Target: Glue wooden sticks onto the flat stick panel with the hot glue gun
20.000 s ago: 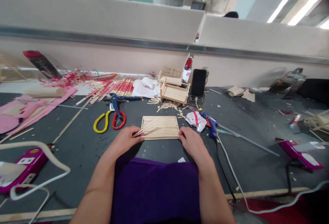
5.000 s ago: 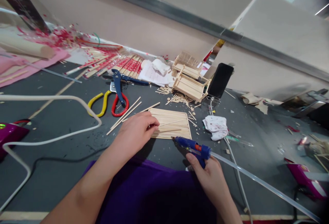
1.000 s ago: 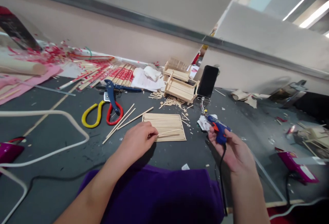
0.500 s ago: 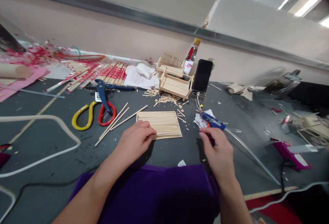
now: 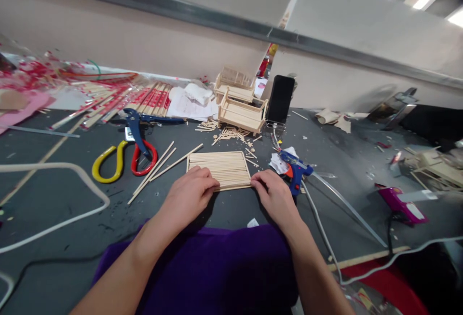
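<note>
Stick panel [image 5: 220, 165] flat on counter [image 5: 231, 211]. Left hand [image 5: 193, 187] pinched narrow on near edge, right hand [image 5: 273, 189] pinched on near right corner. Uneven squeeze could skew panel out of square. Glue gun [image 5: 296, 170] just beside right hand, over crumpled paper [image 5: 278, 163] (tip possibly hot): outward wrist swing could knock it. Loose sticks [image 5: 151, 172] near left hand could scatter if bumped by careless forearm.

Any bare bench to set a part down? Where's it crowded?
Mostly bare, a few flecks: the patch between left white cable and left forearm; the wedge between right white cable and clear glue stick. Crowded: beyond the slatted panel, with offcuts, wooden models, phone.
</note>
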`<state>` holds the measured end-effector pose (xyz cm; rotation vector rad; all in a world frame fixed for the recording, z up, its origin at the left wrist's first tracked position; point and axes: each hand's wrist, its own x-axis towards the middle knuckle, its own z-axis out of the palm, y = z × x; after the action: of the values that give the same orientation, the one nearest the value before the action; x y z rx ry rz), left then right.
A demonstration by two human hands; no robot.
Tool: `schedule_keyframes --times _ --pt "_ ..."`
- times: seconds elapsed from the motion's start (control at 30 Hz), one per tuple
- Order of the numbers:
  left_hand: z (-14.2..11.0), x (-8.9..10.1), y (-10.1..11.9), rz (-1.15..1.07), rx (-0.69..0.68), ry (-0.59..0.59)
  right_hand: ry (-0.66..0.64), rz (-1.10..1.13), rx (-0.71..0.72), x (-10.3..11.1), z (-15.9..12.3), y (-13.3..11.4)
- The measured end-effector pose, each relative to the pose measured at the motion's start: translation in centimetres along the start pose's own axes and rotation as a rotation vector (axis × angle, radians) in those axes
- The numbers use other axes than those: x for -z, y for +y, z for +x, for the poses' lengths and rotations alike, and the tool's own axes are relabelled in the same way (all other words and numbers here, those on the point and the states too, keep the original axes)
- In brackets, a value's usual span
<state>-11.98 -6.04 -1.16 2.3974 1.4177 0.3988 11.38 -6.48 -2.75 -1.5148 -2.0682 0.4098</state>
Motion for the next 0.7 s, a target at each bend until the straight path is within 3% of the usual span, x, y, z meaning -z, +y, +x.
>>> schedule_keyframes --times 0.7 --pt "0.11 -0.25 0.31 -0.018 0.01 0.025 -0.001 0.007 -0.041 -0.22 -0.2 0.08"
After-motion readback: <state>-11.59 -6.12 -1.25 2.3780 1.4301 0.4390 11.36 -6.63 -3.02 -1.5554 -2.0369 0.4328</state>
